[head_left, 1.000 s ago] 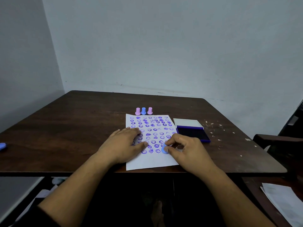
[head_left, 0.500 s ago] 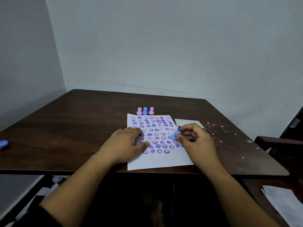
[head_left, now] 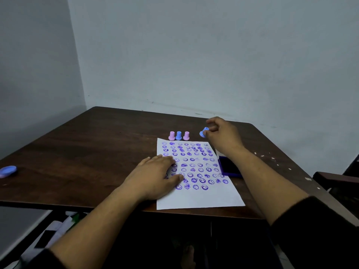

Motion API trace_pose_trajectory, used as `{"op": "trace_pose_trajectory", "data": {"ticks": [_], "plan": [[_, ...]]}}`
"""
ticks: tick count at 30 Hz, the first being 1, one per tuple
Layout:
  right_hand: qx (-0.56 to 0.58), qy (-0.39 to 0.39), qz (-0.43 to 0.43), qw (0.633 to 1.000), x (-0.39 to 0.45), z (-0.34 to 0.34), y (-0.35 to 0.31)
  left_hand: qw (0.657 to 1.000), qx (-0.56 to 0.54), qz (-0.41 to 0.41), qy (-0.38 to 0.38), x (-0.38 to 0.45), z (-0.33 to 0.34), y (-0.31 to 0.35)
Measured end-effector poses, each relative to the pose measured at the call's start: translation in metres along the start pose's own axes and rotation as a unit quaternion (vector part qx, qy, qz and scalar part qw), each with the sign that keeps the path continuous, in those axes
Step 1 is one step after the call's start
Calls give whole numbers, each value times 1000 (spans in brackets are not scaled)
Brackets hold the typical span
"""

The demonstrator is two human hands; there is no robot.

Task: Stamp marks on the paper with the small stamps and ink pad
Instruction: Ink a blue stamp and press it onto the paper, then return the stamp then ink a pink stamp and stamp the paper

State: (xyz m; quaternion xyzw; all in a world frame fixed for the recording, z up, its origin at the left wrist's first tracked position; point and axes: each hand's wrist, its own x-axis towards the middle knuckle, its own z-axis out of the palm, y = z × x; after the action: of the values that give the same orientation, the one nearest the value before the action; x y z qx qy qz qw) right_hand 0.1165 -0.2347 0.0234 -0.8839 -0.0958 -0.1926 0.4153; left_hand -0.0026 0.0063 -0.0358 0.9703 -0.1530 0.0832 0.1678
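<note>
A white paper [head_left: 200,199] covered with several rows of purple smiley marks lies on the dark wooden table [head_left: 97,152]. My left hand [head_left: 155,175] rests flat on the paper's left side. My right hand [head_left: 221,134] pinches a small blue stamp [head_left: 203,132] just beyond the paper's far right corner, above the table. Three small stamps stand in a row behind the paper: pink [head_left: 171,136], blue [head_left: 178,135], pink [head_left: 186,135]. The purple ink pad [head_left: 230,168] lies open to the right of the paper, partly hidden by my right forearm.
A blue and lilac oval object [head_left: 7,171] lies near the table's left edge. A dark wooden chair arm [head_left: 338,179] stands at the right. White specks dot the table's right side. Walls close off the back and left.
My right hand has lifted the blue stamp from the paper's lower rows, carried it past the ink pad to beyond the paper's far right corner. My left hand has stayed on the paper.
</note>
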Motion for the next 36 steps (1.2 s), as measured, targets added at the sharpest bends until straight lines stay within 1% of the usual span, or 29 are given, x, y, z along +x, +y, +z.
{"op": "trace_pose_trajectory", "data": {"ticks": [6,13,24,27,32,36], "plan": [[-126,-58,-10,990,38,29,13,1000,4,-2,3,0,3,0],[-185,-77,1,980,59,48,22,1000,7,-3,4,0,2,1],[-220,-83,-6,972,60,52,28,1000,10,-3,2,0,2,0],[-211,-90,-5,973,60,51,24,1000,11,-3,-3,0,1,1],[-167,-110,-36,979,61,57,12,1000,13,-4,-4,0,2,1],[-176,-123,-48,976,62,64,8,1000,12,-2,-1,0,3,0]]}}
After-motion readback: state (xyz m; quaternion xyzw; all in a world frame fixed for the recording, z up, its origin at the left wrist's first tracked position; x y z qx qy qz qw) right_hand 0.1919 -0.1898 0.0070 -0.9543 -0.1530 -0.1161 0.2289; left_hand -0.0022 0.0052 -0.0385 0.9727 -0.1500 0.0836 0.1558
